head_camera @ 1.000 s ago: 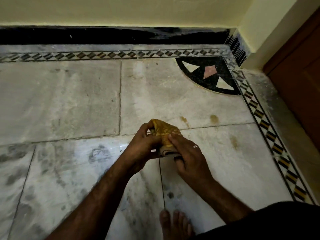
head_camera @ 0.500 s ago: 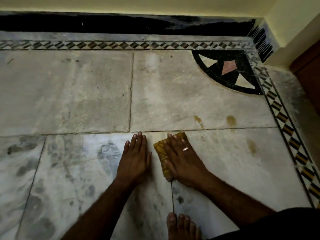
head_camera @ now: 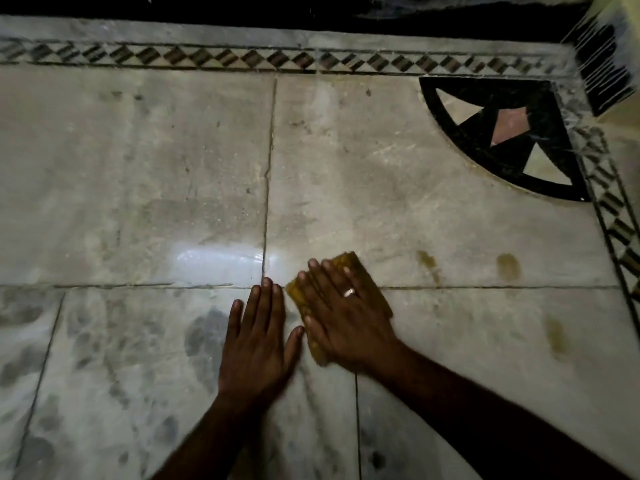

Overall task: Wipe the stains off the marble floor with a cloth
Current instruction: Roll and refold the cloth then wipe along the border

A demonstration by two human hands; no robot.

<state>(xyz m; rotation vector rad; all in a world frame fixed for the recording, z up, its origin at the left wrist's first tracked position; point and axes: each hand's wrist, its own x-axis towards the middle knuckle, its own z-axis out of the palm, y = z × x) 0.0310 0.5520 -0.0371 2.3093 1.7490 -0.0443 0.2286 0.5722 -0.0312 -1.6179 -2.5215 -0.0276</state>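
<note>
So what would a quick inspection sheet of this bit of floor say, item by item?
Surface: marble floor, dull, with grey smudges on the near slabs.
Job's things: folded yellow cloth lying flat on the floor; three brownish stains to its right, none under it yet.
Clutter: nothing seen.
Hands: left hand flat on the floor beside the cloth; right hand, wearing a ring, pressing the cloth with straight fingers.
Cables: nothing seen.
Surroundings: diamond-pattern border, black corner inlay, black skirting along the wall.
</note>
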